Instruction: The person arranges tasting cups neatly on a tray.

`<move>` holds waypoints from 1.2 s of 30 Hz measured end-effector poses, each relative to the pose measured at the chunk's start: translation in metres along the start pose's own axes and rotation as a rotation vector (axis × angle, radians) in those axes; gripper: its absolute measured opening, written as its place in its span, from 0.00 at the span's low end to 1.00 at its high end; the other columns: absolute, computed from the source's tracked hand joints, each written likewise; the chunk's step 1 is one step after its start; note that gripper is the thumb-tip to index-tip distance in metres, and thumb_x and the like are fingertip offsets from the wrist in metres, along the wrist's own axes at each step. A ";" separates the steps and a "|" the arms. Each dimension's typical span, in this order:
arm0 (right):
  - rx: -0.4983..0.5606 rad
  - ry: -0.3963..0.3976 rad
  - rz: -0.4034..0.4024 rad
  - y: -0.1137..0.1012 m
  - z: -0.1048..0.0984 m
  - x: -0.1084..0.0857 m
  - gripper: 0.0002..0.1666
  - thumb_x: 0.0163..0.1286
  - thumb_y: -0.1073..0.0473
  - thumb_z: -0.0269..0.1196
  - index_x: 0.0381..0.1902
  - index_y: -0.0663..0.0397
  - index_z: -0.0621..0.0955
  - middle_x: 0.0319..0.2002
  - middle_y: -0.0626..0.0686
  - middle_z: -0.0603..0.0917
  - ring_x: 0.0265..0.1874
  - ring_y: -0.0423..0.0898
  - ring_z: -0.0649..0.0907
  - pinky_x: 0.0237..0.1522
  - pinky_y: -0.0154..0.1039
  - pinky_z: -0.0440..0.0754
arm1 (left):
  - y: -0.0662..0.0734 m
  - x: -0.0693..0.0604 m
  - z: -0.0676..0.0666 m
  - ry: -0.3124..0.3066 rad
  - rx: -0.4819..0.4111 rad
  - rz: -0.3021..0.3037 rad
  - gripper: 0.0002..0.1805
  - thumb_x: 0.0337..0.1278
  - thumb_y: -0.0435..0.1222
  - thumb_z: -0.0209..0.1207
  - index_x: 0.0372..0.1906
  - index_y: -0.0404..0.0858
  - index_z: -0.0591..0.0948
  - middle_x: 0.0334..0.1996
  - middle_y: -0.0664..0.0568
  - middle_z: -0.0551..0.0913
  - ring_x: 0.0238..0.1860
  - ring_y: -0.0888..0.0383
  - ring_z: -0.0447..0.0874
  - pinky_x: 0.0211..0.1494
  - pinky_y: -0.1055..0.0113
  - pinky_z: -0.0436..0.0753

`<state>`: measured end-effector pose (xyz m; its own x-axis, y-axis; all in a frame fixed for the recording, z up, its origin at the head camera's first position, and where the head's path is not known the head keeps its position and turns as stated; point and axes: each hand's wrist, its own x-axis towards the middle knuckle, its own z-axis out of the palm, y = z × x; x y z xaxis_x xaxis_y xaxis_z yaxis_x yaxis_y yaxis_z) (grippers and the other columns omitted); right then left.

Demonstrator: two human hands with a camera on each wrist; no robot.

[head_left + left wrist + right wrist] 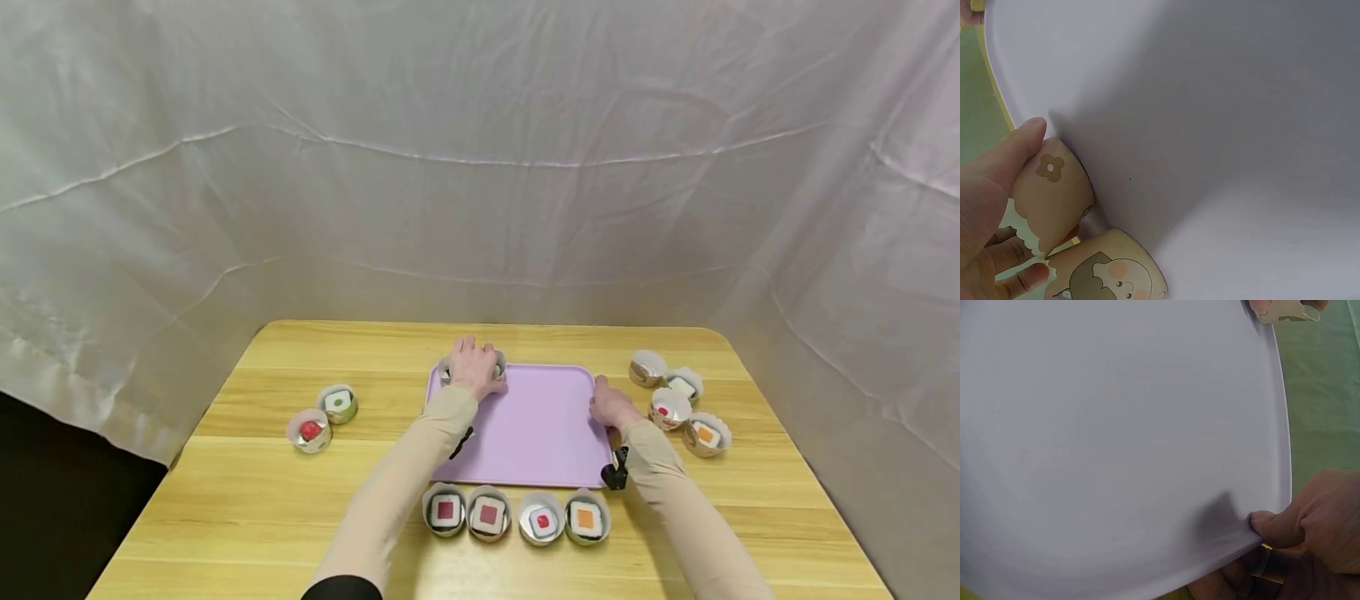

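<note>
A lilac tray [540, 425] lies in the middle of the wooden table. Over its far left corner my left hand [474, 367] holds a paper cup with a flower print [1054, 187], thumb on the near side and fingers behind. Beside it on the tray is a second paper cup [1116, 272] with a cartoon face; my fingertips are close to its rim, and I cannot tell whether they touch it. The hand mostly hides both cups' contents in the head view. My right hand [613, 406] pinches the tray's right rim, thumb [1272, 528] on top and fingers below.
Along the tray's front edge stands a row of cups with sushi-like pieces, one being an orange-centred piece [585, 518]. Several more cups, including a white cup [648, 368], cluster at right. A cup with a red piece [309, 432] and a cup with a green-dotted piece [337, 403] stand left.
</note>
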<state>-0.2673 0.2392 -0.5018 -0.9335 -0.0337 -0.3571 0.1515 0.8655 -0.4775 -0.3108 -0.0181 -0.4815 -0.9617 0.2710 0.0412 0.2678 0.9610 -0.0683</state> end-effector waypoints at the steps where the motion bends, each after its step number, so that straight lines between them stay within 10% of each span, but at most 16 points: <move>1: 0.001 -0.001 0.001 0.000 0.000 0.000 0.28 0.76 0.65 0.46 0.67 0.76 0.55 0.51 0.80 0.75 0.38 0.64 0.84 0.23 0.44 0.87 | 0.000 0.000 0.000 -0.002 0.000 -0.001 0.39 0.43 0.65 0.70 0.53 0.41 0.82 0.48 0.51 0.87 0.60 0.53 0.74 0.69 0.59 0.67; 36: 0.008 0.008 0.005 -0.004 0.002 -0.006 0.26 0.76 0.65 0.47 0.66 0.75 0.56 0.47 0.79 0.76 0.33 0.61 0.84 0.20 0.43 0.86 | -0.001 -0.001 0.006 -0.003 -0.080 -0.030 0.41 0.42 0.64 0.71 0.55 0.39 0.81 0.50 0.48 0.88 0.60 0.50 0.74 0.71 0.56 0.67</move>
<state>-0.2622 0.2349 -0.4989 -0.9354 -0.0253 -0.3527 0.1586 0.8615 -0.4823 -0.3106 -0.0201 -0.4878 -0.9694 0.2424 0.0394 0.2430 0.9699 0.0129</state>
